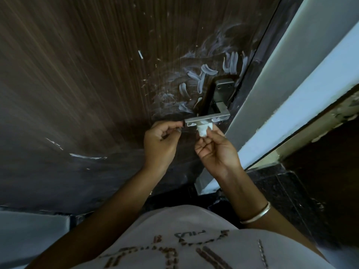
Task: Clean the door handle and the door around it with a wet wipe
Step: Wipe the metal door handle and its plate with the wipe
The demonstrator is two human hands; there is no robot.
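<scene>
Wiping the door handle (196, 119): right grip (215, 150) pinches the wadded wet wipe (203, 131) just beneath the lever; left grip (161, 140) pinches its free end. Long, firm strokes suit; white smears (194, 78) lie above both grips on the door (77, 74).

Camera: one wide-angle view, worn on the person's head.
Facing: forward and down along the door (77, 84), which fills the upper left.
Nearness: close; the door handle (206, 119) sits just right of centre.
Bottom edge: the wearer's shirt (174, 239).
</scene>
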